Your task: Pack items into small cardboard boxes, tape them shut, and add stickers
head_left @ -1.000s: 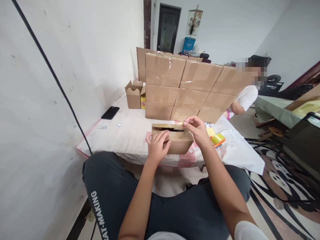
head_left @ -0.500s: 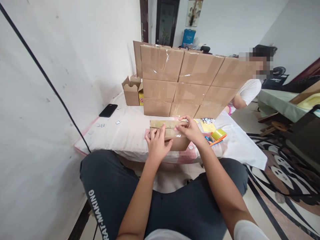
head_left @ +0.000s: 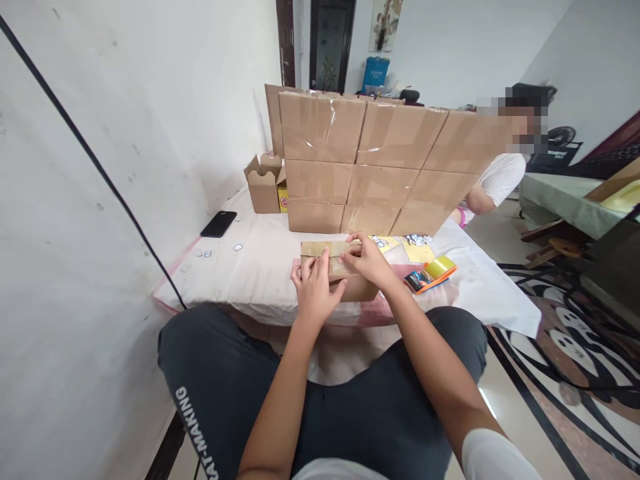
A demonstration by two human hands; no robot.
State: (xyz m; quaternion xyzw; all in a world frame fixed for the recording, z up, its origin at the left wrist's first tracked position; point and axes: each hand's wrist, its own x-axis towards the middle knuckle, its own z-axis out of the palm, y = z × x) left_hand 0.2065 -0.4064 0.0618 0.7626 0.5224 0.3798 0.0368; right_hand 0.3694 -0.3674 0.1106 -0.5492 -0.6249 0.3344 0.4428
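A small cardboard box (head_left: 357, 291) stands on the cloth-covered table in front of me, a strip of tape shining along its top. My left hand (head_left: 316, 285) lies spread on the box's left part, fingers on top and thumb toward the near side. On the right part of the top rests my right hand (head_left: 369, 261), its fingers bent and thumb and fingertips drawn together near the seam. Whatever those fingertips pinch is too small to make out. To the right lies a tape dispenser (head_left: 431, 275) with a yellow roll and orange edge.
A tall stack of taped cardboard boxes (head_left: 380, 170) stands just behind. Left of it are an opened carton (head_left: 264, 188), a yellow pack (head_left: 283, 199) and a black phone (head_left: 219, 224). Yellow sheets with stickers (head_left: 418, 248) lie at right. Another person (head_left: 503, 180) sits beyond.
My right hand has slid a little left along the box's top, toward my left hand. The left hand keeps its place on the box.
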